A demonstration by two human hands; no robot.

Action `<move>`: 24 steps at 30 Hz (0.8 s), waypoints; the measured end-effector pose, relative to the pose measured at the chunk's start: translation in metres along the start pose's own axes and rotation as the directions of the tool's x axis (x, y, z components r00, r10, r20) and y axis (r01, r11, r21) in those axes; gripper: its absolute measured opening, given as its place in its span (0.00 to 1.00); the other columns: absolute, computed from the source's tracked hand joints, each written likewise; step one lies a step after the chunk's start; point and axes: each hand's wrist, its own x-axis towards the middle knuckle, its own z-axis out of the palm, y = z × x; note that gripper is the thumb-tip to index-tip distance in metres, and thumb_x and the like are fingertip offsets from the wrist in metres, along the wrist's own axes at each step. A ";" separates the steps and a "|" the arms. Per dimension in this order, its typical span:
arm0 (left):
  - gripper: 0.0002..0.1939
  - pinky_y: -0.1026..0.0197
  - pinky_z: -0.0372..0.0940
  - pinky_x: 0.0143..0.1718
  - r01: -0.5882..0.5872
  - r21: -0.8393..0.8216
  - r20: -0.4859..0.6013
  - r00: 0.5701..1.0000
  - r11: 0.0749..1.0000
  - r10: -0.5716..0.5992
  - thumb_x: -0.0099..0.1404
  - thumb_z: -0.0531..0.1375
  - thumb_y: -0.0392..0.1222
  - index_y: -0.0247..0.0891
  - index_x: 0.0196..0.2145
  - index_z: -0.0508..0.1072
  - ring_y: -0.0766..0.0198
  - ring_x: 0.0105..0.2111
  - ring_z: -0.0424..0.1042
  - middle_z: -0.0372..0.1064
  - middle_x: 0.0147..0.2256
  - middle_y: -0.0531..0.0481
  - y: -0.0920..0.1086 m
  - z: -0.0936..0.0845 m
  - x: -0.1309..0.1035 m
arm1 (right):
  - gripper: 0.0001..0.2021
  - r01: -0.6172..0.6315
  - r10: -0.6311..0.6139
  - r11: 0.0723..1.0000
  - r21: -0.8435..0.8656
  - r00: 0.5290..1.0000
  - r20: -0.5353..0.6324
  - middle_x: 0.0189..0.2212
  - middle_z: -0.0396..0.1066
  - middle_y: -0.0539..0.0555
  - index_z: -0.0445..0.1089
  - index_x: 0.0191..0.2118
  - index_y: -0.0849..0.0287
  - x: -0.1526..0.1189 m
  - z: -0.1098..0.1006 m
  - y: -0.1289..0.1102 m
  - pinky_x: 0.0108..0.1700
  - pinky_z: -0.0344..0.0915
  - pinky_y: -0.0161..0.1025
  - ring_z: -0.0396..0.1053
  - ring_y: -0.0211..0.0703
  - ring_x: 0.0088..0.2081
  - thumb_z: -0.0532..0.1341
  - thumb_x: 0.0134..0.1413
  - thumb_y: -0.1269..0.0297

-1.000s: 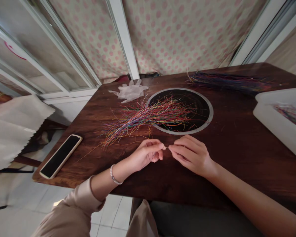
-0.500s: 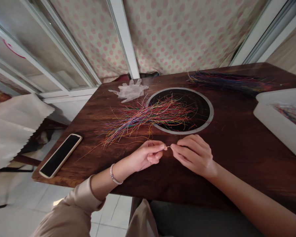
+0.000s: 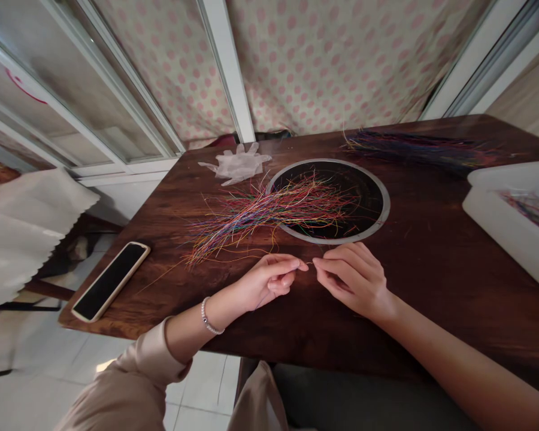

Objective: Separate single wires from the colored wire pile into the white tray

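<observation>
My left hand, with a beaded bracelet at its wrist, pinches a thin wire between thumb and forefinger. Facing it, my right hand has its fingertips closed on the other side of the same thin wire. A short stretch of the wire shows in the small gap between the two hands. Just beyond them a loose bundle of thin coloured wires lies across the table and partly over a round black inset with a grey rim.
A phone lies at the table's left edge. Crumpled clear gloves are behind the bundle. Darker wires lie at the back right, and a white bin holding wires stands at the right. The wooden table fills the middle.
The gap between my fingertips has widened slightly, with my left fingertips a little further forward and my right ones slightly to the right.
</observation>
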 end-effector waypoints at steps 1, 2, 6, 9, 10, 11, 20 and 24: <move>0.08 0.70 0.33 0.14 0.001 0.002 -0.001 1.000 1.000 -0.001 0.56 0.65 0.41 0.33 0.29 0.77 0.81 0.12 0.39 0.50 0.12 0.62 0.000 0.000 0.000 | 0.10 0.000 0.000 1.000 -0.001 1.000 0.000 0.27 0.71 0.50 0.67 0.37 0.55 0.000 0.000 0.000 0.31 0.62 0.39 0.67 0.39 0.28 0.61 0.50 0.77; 0.08 0.70 0.33 0.14 0.002 0.004 -0.001 1.000 1.000 -0.002 0.56 0.65 0.42 0.33 0.29 0.77 0.81 0.12 0.38 0.50 0.12 0.62 0.000 0.000 0.000 | 0.10 0.001 -0.001 1.000 -0.002 1.000 -0.001 0.27 0.71 0.50 0.67 0.36 0.55 0.000 0.000 0.000 0.31 0.62 0.39 0.67 0.39 0.27 0.61 0.49 0.77; 0.08 0.69 0.33 0.15 0.009 0.021 -0.006 1.000 1.000 -0.009 0.55 0.64 0.42 0.33 0.29 0.77 0.80 0.12 0.38 0.49 0.12 0.62 0.000 0.000 0.000 | 0.10 0.005 -0.005 1.000 -0.002 1.000 -0.010 0.26 0.71 0.50 0.66 0.34 0.55 0.002 0.000 -0.001 0.30 0.61 0.39 0.66 0.39 0.26 0.62 0.49 0.77; 0.09 0.68 0.33 0.15 0.014 0.038 -0.020 1.000 0.999 -0.013 0.54 0.65 0.43 0.33 0.28 0.77 0.79 0.12 0.39 0.50 0.12 0.61 0.000 0.000 0.000 | 0.09 -0.006 0.006 1.000 0.006 1.000 -0.016 0.25 0.70 0.49 0.66 0.32 0.54 0.003 0.000 -0.002 0.30 0.61 0.38 0.66 0.38 0.26 0.61 0.49 0.77; 0.09 0.68 0.33 0.15 0.014 0.041 -0.024 1.000 0.999 -0.013 0.54 0.65 0.43 0.33 0.28 0.77 0.79 0.12 0.39 0.50 0.12 0.61 0.000 0.000 0.000 | 0.09 -0.009 0.009 1.000 0.008 1.000 -0.020 0.25 0.70 0.49 0.66 0.32 0.54 0.003 0.000 -0.002 0.30 0.61 0.38 0.66 0.38 0.26 0.61 0.49 0.77; 0.09 0.68 0.33 0.15 0.013 0.043 -0.024 1.000 0.999 -0.012 0.54 0.65 0.43 0.33 0.28 0.77 0.79 0.12 0.39 0.50 0.12 0.61 0.000 0.000 0.000 | 0.09 -0.010 0.011 1.000 0.010 1.000 -0.024 0.25 0.70 0.49 0.66 0.32 0.54 0.004 0.000 -0.002 0.30 0.61 0.38 0.66 0.38 0.26 0.60 0.49 0.77; 0.10 0.68 0.33 0.16 0.007 0.079 -0.001 1.000 0.997 -0.007 0.55 0.65 0.44 0.33 0.29 0.76 0.79 0.13 0.38 0.50 0.13 0.62 0.000 0.001 -0.001 | 0.09 -0.013 0.014 1.000 0.016 0.999 -0.031 0.24 0.69 0.49 0.64 0.30 0.55 0.004 0.000 -0.003 0.29 0.60 0.38 0.64 0.38 0.25 0.61 0.48 0.78; 0.13 0.68 0.34 0.16 -0.022 0.138 -0.045 0.999 0.990 0.029 0.55 0.65 0.47 0.33 0.30 0.76 0.79 0.13 0.39 0.50 0.13 0.62 0.000 0.003 -0.001 | 0.09 -0.104 0.105 0.991 0.084 0.994 -0.008 0.25 0.69 0.50 0.67 0.31 0.55 0.006 0.000 -0.005 0.31 0.62 0.38 0.66 0.40 0.27 0.60 0.48 0.78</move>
